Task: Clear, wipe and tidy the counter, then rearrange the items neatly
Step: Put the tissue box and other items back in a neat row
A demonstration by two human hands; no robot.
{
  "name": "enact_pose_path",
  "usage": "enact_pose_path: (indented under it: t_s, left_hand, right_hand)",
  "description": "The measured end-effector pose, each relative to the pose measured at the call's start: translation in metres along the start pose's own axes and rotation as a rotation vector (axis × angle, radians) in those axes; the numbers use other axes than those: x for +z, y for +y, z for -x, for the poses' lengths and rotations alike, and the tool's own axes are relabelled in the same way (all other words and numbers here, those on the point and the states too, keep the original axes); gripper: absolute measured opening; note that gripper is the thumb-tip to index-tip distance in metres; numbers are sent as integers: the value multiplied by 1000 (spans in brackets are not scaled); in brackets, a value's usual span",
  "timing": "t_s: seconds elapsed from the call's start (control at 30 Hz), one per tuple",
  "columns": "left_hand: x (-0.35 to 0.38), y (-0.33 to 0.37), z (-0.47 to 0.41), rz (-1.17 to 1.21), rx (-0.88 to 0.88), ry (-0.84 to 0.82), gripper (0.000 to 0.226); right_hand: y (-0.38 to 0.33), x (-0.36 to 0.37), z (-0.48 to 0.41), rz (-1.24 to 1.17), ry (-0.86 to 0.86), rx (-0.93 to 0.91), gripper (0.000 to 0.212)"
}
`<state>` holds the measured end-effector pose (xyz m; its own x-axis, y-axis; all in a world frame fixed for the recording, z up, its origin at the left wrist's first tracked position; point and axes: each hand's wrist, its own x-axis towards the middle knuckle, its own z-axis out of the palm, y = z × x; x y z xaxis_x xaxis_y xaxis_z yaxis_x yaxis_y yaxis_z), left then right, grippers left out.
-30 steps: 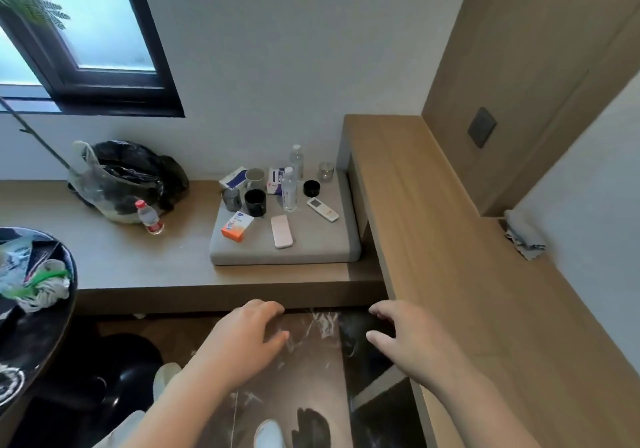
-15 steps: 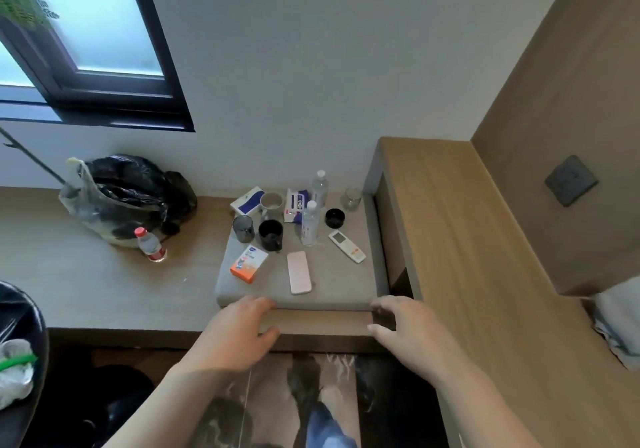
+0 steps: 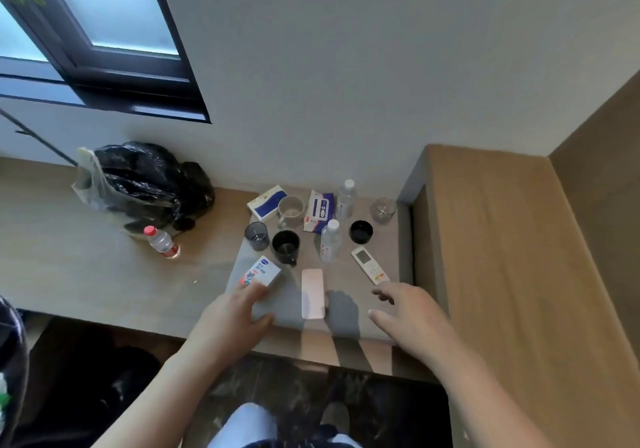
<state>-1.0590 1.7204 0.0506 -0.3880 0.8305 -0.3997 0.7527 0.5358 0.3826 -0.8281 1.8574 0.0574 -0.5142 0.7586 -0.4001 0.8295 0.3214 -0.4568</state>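
A grey pad (image 3: 349, 323) lies on the low wooden counter (image 3: 86, 274) and carries the clutter. On it are an orange-and-white box (image 3: 261, 271), a pink phone (image 3: 312, 293), a white remote (image 3: 370, 269), a black mug (image 3: 285, 245), a grey cup (image 3: 257, 236), a beige mug (image 3: 291, 207), two clear bottles (image 3: 330, 239), a black lid (image 3: 361, 232) and a glass jar (image 3: 382, 209). My left hand (image 3: 232, 316) hovers over the pad's front left, its fingertips at the near end of the orange-and-white box. My right hand (image 3: 408, 312) is spread just below the remote and holds nothing.
A blue-and-white box (image 3: 266, 201) and a tissue pack (image 3: 318, 210) sit at the pad's back. Left of the pad stand a red-capped bottle (image 3: 161, 241) and a black bag (image 3: 145, 184). A higher wooden counter (image 3: 502, 257) runs along the right. A window is at the upper left.
I have come closer to the counter. Both hands moved forward from the counter's front edge onto the pad, the left reaching the orange-and-white box and the right nearing the remote.
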Motion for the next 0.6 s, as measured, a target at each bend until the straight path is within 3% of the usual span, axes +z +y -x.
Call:
enact_pose_path:
  t_s: [0.37, 0.5, 0.6]
  left_hand:
    - [-16, -63, -113, -32, -78, -104, 62]
    - [-12, -93, -161, -26, -109, -169, 57]
    - [1, -114, -198, -36, -132, -202, 59]
  right_hand:
    - [-28, 27, -91, -46, -50, 149, 49]
    - [-44, 36, -142, -49, -30, 203, 53]
    - [-55, 41, -184, -27, -1, 189, 42]
